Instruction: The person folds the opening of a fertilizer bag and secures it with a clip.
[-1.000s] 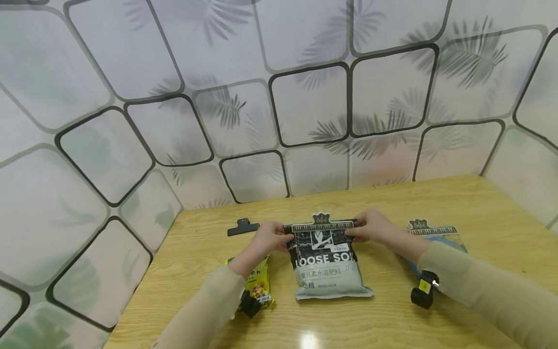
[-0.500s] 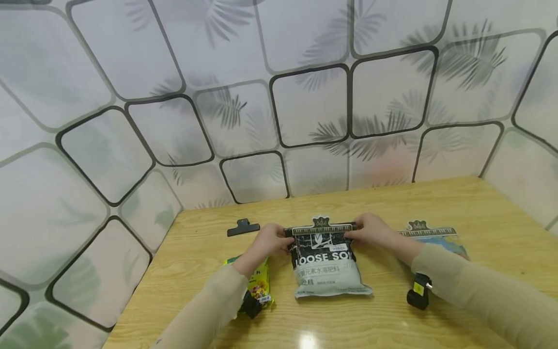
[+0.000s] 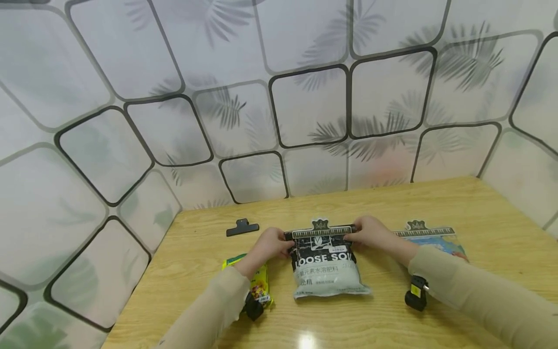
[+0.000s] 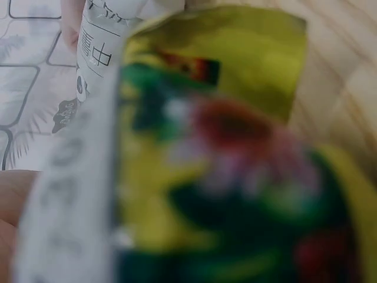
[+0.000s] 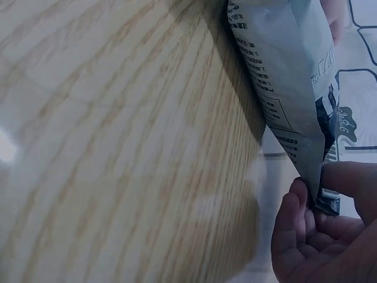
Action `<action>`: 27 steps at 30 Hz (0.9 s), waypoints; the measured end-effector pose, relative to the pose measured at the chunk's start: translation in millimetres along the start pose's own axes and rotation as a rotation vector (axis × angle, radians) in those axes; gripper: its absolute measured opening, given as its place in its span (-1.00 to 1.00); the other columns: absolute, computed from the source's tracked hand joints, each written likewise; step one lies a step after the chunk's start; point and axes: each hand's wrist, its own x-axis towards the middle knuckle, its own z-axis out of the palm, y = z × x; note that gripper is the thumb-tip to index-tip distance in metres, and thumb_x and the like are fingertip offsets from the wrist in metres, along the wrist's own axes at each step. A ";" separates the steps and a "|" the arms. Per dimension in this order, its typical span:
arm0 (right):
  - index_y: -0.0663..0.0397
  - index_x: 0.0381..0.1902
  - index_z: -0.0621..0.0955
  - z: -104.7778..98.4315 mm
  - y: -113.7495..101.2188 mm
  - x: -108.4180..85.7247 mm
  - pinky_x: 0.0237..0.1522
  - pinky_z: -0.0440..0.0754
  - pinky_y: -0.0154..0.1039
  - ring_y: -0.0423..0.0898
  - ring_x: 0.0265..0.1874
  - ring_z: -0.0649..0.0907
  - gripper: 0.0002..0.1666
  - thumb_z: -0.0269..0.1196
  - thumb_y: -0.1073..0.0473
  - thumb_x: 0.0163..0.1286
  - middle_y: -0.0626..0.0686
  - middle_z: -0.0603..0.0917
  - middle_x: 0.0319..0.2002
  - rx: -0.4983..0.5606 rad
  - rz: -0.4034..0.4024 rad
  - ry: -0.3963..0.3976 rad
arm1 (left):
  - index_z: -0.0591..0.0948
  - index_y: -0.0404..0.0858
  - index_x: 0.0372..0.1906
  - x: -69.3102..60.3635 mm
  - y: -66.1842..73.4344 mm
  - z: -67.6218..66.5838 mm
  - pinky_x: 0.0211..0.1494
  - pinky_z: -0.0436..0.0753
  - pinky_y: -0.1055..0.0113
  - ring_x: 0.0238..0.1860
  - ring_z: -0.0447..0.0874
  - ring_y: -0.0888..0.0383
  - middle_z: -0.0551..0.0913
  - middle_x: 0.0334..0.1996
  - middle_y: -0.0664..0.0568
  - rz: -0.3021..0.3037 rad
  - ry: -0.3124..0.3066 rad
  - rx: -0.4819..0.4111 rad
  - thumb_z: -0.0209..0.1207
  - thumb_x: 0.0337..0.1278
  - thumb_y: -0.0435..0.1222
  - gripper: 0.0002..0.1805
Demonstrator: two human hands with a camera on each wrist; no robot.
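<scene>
Soil bag (image 3: 327,269) is mid-table (image 3: 348,327), and steadying its clipped top seems the step in hand; the next move likely calls for an even grip. Three bags in all: blue bag (image 3: 436,244) at its 3 o'clock, yellow bag (image 3: 261,281) (partly behind a sleeve (image 3: 209,310)) between 8 and 9. Two hands, apart, pinch the soil bag's top corners: left hand (image 3: 271,245) at 10, right hand (image 3: 376,233) at 2. Three clips: two piano clips (image 3: 322,232), one loose black clip (image 3: 242,228) near 10.
</scene>
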 end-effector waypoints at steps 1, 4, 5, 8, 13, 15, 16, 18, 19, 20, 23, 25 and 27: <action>0.04 -0.61 0.45 0.1 -0.2 0.0 -0.49 0.60 -0.32 -0.17 -0.59 0.62 -0.54 0.46 0.22 0.38 0.05 0.68 -0.58 0.004 0.000 -0.008 | 0.50 -0.22 -0.58 -0.2 -0.6 0.7 -0.37 0.83 0.31 -0.51 0.81 0.14 0.79 -0.46 -0.18 -0.005 0.000 0.006 0.32 0.45 -0.35 -0.60; -0.03 -0.65 0.37 0.1 -0.1 0.1 -0.49 0.60 -0.33 -0.19 -0.60 0.61 -0.46 0.46 0.22 0.38 0.00 0.64 -0.61 0.006 0.005 -0.027 | 0.53 -0.24 -0.56 -1.0 -1.8 2.3 -0.37 0.83 0.32 -0.51 0.82 0.14 0.79 -0.45 -0.18 -0.009 0.001 0.003 0.32 0.44 -0.36 -0.63; -0.05 -0.66 0.35 0.0 0.3 0.3 -0.48 0.59 -0.34 -0.19 -0.60 0.60 -0.44 0.46 0.22 0.38 -0.02 0.61 -0.62 0.004 0.007 -0.030 | 0.53 -0.24 -0.56 -0.9 -2.0 2.7 -0.37 0.84 0.32 -0.50 0.82 0.14 0.78 -0.45 -0.18 -0.011 0.000 -0.004 0.32 0.45 -0.36 -0.62; -0.07 -0.68 0.33 -1.2 1.1 0.5 -0.50 0.55 -0.35 -0.20 -0.61 0.57 -0.41 0.47 0.23 0.35 -0.08 0.55 -0.65 0.000 0.026 -0.035 | 0.50 -0.23 -0.59 -1.0 -2.2 3.3 -0.37 0.85 0.30 -0.49 0.84 0.10 0.78 -0.46 -0.19 -0.004 -0.012 -0.028 0.32 0.44 -0.37 -0.60; -0.05 -0.71 0.36 -5.3 0.1 0.1 -0.51 0.56 -0.35 -0.21 -0.62 0.64 -0.42 0.47 0.25 0.35 -0.04 0.63 -0.65 -0.002 0.058 -0.066 | 0.49 -0.23 -0.61 -0.7 -1.3 2.8 -0.36 0.86 0.27 -0.47 0.86 0.04 0.79 -0.46 -0.24 -0.003 -0.044 -0.056 0.31 0.45 -0.39 -0.58; -0.04 -0.70 0.37 -6.8 -0.6 -0.3 -0.50 0.60 -0.35 -0.21 -0.61 0.67 -0.43 0.46 0.25 0.36 0.01 0.69 -0.62 -0.003 0.063 -0.079 | 0.50 -0.23 -0.61 -0.6 -0.5 2.7 -0.35 0.86 0.27 -0.46 0.87 0.03 0.79 -0.46 -0.24 -0.006 -0.050 -0.058 0.30 0.45 -0.40 -0.58; -0.03 -0.70 0.38 -7.3 -1.1 -0.4 -0.50 0.62 -0.35 -0.22 -0.61 0.68 -0.44 0.46 0.26 0.36 0.02 0.71 -0.61 0.001 0.070 -0.083 | 0.49 -0.23 -0.61 -0.6 -0.2 2.7 -0.35 0.86 0.26 -0.46 0.87 0.03 0.80 -0.46 -0.24 -0.006 -0.052 -0.060 0.30 0.45 -0.40 -0.58; -0.03 -0.71 0.38 -7.9 -2.0 -0.3 -0.50 0.64 -0.36 -0.22 -0.62 0.69 -0.44 0.46 0.26 0.36 0.04 0.73 -0.61 0.005 0.081 -0.088 | 0.47 -0.21 -0.63 -0.6 0.3 2.7 -0.35 0.86 0.26 -0.46 0.87 0.02 0.79 -0.47 -0.24 -0.008 -0.054 -0.061 0.30 0.45 -0.40 -0.55; -0.03 -0.71 0.38 -7.8 -2.4 -0.4 -0.50 0.66 -0.36 -0.23 -0.62 0.69 -0.44 0.46 0.27 0.36 0.04 0.73 -0.61 0.005 0.084 -0.090 | 0.46 -0.21 -0.64 -0.9 0.6 2.8 -0.35 0.86 0.26 -0.45 0.87 0.02 0.79 -0.47 -0.24 -0.008 -0.056 -0.062 0.30 0.46 -0.40 -0.54; -0.03 -0.71 0.37 -7.6 -2.5 -0.3 -0.50 0.68 -0.36 -0.23 -0.62 0.69 -0.44 0.45 0.27 0.36 0.04 0.72 -0.61 0.007 0.088 -0.092 | 0.45 -0.20 -0.65 -1.1 0.4 3.0 -0.34 0.87 0.26 -0.45 0.87 0.02 0.78 -0.48 -0.23 -0.010 -0.057 -0.062 0.30 0.46 -0.40 -0.53; -0.03 -0.71 0.38 -6.5 -2.6 -0.3 -0.50 0.71 -0.35 -0.24 -0.63 0.69 -0.45 0.46 0.27 0.35 0.02 0.71 -0.61 0.011 0.100 -0.090 | 0.43 -0.18 -0.67 -1.3 -0.5 3.5 -0.34 0.87 0.26 -0.44 0.88 0.02 0.77 -0.49 -0.22 -0.010 -0.059 -0.065 0.30 0.46 -0.40 -0.51; -0.01 -0.70 0.41 -5.9 -2.0 -0.2 -0.50 0.72 -0.35 -0.24 -0.63 0.69 -0.47 0.46 0.27 0.35 0.02 0.71 -0.61 0.011 0.100 -0.092 | 0.45 -0.19 -0.67 -2.0 -1.0 3.8 -0.34 0.87 0.26 -0.44 0.88 0.01 0.78 -0.49 -0.23 -0.007 -0.060 -0.062 0.30 0.45 -0.40 -0.52; 0.01 -0.69 0.44 -5.2 -0.6 0.2 -0.50 0.72 -0.36 -0.24 -0.63 0.68 -0.50 0.46 0.27 0.35 0.02 0.71 -0.60 0.012 0.098 -0.096 | 0.47 -0.21 -0.66 -2.1 -1.9 4.0 -0.34 0.87 0.26 -0.44 0.88 0.00 0.79 -0.49 -0.24 -0.008 -0.062 -0.061 0.30 0.45 -0.40 -0.53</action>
